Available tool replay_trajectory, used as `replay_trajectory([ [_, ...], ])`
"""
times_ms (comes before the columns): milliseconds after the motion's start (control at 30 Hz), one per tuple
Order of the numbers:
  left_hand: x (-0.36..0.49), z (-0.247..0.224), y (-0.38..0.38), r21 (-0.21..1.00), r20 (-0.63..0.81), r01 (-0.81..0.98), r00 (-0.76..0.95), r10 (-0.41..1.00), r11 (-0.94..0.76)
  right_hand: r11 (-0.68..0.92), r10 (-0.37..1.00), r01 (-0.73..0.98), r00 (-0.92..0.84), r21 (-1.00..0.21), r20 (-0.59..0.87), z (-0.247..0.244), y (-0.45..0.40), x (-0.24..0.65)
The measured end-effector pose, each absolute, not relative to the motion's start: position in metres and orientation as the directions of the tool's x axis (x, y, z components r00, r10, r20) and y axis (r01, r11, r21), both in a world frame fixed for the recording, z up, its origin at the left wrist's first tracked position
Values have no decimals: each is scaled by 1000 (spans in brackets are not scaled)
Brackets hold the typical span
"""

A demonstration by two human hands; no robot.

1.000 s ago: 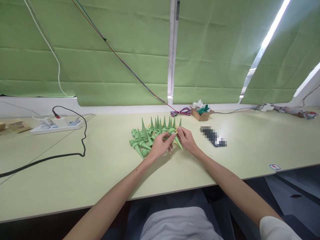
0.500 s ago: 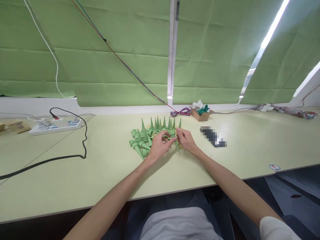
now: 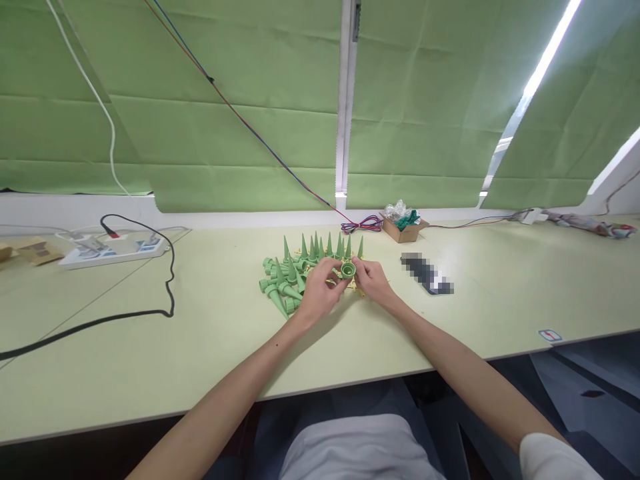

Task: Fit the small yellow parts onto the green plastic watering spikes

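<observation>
My left hand (image 3: 321, 288) is closed around a green plastic watering spike (image 3: 348, 270), its round open end turned up towards me. My right hand (image 3: 371, 279) is pinched at the right side of that rim; whatever lies between its fingertips is hidden. Behind the hands, several green spikes (image 3: 329, 247) stand point up in a rough row. More loose spikes (image 3: 275, 297) lie heaped to the left of my left hand. Small yellow pieces (image 3: 361, 292) are scattered on the table beneath and behind my right hand.
A pixelated dark object (image 3: 425, 273) lies right of my hands on the pale table (image 3: 200, 360). Further back are a small cardboard box (image 3: 403, 231) and coiled red-blue wire (image 3: 364, 225). At left, a power strip (image 3: 115, 252) has a black cable (image 3: 170, 287) running forward.
The spike in my left hand has tipped so its open end now faces me; before, its point slanted down to the right. Both hands have stayed nearly in place.
</observation>
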State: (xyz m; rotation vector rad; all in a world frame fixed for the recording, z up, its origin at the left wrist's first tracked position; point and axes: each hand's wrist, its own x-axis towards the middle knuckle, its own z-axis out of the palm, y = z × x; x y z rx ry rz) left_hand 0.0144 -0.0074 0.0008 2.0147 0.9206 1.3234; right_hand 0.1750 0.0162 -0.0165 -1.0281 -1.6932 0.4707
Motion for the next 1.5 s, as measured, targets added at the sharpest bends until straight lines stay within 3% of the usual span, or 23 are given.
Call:
replay_trajectory([
  [167, 14, -1, -7, 702, 602, 253, 288, 745, -666, 535, 825, 427, -78, -729, 560, -14, 16, 174],
  [433, 18, -4, -8, 761, 567, 208, 248, 786, -615, 541, 822, 393, -60, -744, 566, -14, 13, 171],
  [833, 18, 2, -4, 937, 338, 28, 184, 923, -348, 577, 803, 338, -69, -743, 592, -13, 11, 174],
  [1100, 18, 7, -6, 997, 75, -49, 300, 951, -64, 578, 810, 330, -121, -746, 574, -12, 10, 174],
  [1500, 18, 11, -9, 997, 76, -29, 340, 938, -70, 579, 810, 362, -150, -731, 568, -10, 10, 175],
])
